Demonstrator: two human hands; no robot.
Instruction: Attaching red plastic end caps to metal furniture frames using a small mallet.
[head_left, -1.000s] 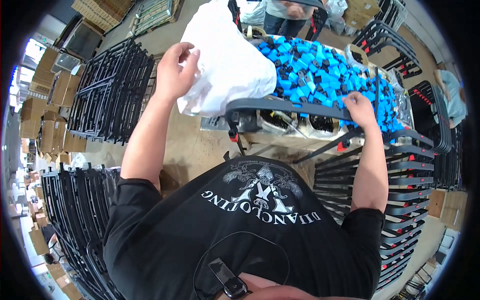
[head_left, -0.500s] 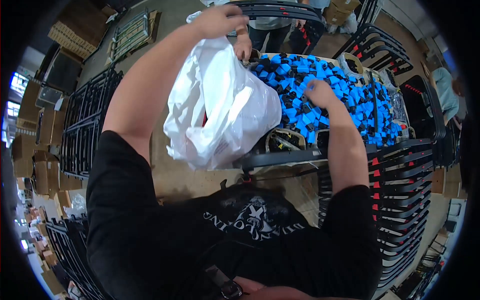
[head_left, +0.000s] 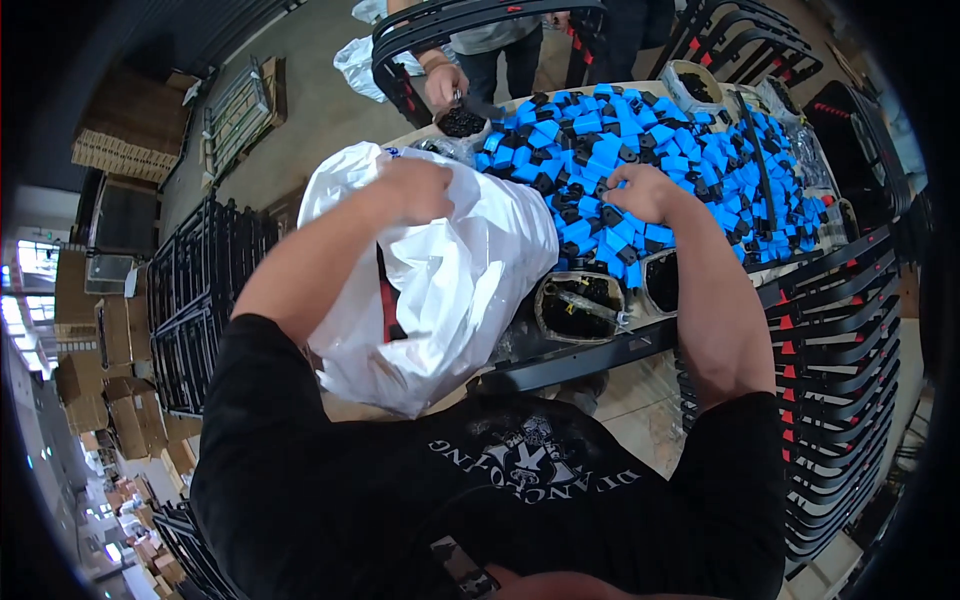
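— That white plastic bag (head_left: 440, 290) is looking the biggest thing in hand. Where is the grip sitting on it?

— The left hand (head_left: 415, 190) is closing round a bunched fold at the bag's top, so the rest is hanging down below the grip, over the near edge of the desk (head_left: 600, 352). It is looking thin, limp and slippery; I'd judge it light, and best taken by a gathered handful near the mouth, not by one smooth wall.

— And the right hand (head_left: 640, 192)?

— It is lying palm down on the heap of blue and black plastic pieces (head_left: 640, 140), fingers curling into them; whether it is actually pinching one, I cannot tell. The heap is spreading away beyond that hand. The pieces are seeming small, hard and light, loose enough to slide, so a scoop or a fingertip pinch should suit them.

— Someone else there?

— Another person's hand (head_left: 445, 85) is working at the far side.
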